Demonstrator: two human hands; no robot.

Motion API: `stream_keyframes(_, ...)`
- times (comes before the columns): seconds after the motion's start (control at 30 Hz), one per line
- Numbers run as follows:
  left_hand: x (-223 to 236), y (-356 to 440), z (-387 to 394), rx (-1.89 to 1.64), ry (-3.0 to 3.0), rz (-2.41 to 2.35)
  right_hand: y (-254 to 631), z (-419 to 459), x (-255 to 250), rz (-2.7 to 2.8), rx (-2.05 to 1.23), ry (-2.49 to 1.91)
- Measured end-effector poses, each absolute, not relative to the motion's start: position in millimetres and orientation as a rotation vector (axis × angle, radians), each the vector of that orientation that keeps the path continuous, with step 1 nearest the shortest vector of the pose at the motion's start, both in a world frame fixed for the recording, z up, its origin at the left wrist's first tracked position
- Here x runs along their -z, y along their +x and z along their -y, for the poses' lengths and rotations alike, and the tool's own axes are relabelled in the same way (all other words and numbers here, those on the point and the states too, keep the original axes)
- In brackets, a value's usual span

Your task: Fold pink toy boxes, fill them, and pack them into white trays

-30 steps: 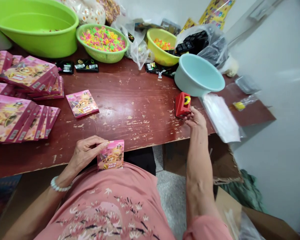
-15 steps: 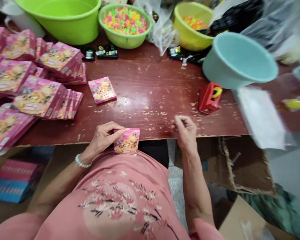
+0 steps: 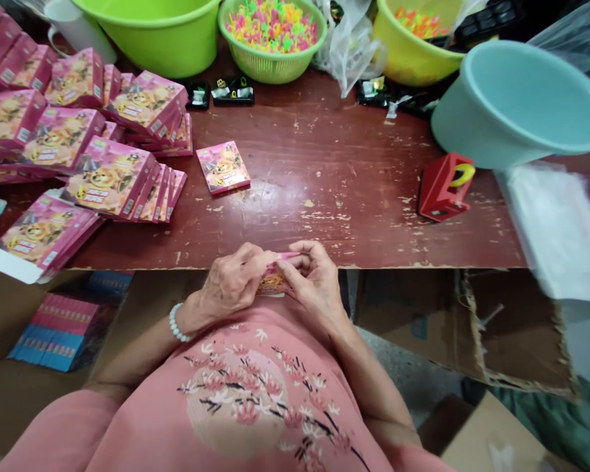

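Between my two hands, at the table's front edge against my shirt, is a small pink printed box (image 3: 271,284). My left hand (image 3: 238,278), with a beaded bracelet at the wrist, is closed on the box's left side and top. Closed on its right side and upper edge is my right hand (image 3: 314,278). My fingers cover most of the box, so its top flap cannot be made out. Another flat pink box (image 3: 223,168) lies by itself on the table ahead of my left hand.
Stacks of pink boxes (image 3: 111,177) fill the left. Along the back stand a green tub (image 3: 162,39), a basket of colourful small pieces (image 3: 275,62) and a yellow bowl (image 3: 417,59). To the right are a blue tub (image 3: 516,105), a red tape dispenser (image 3: 445,187) and plastic bags (image 3: 560,229).
My right hand has come left from the table's edge and taken hold of the box. My left hand has closed further over it. The view has shifted slightly left.
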State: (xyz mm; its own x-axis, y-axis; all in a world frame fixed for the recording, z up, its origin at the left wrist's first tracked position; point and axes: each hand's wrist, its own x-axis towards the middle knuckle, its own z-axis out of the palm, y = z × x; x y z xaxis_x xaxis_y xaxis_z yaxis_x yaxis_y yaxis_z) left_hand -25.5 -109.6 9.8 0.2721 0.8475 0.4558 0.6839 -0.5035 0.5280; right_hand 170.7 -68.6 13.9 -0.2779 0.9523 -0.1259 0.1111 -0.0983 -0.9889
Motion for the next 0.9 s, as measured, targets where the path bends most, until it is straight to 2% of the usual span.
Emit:
stream_keyframes(0.17,-14.0,-23.5,109.6,-0.811,2.512,-1.511,165.7,74.1,-18.9,1.482,-1.413,-1.258)
stream_keyframes(0.3,-14.3,-24.7,103.4,-0.780,2.383,-1.500,165.9,72.2,-11.9,1.665,-1.260,-1.327)
stream_keyframes(0.43,-15.1,-30.5,97.2,-0.889,2.168,-1.373,174.2,70.4,-4.2,1.977,-0.979,-1.463)
stream_keyframes(0.53,-29.1,-39.4,95.2,-1.045,2.011,-1.320,186.1,64.3,-6.3,2.063,-0.920,-1.474)
stream_keyframes(0.63,-46.9,-53.0,90.6,-1.320,1.849,-1.374,198.0,51.3,-12.2,2.108,-0.897,-1.316)
stream_keyframes(0.73,-49.4,-70.8,79.9,-1.470,1.817,-1.312,205.5,33.0,-9.4,2.055,-0.588,-1.164)
stream_keyframes(0.8,-40.8,-83.1,71.6,-1.361,1.963,-1.282,208.6,19.1,-0.6,2.046,-0.390,-1.160)
stream_keyframes(0.9,-22.4,-92.5,63.7,-1.069,2.229,-1.411,211.4,-2.1,9.7,2.188,-0.317,-1.124)
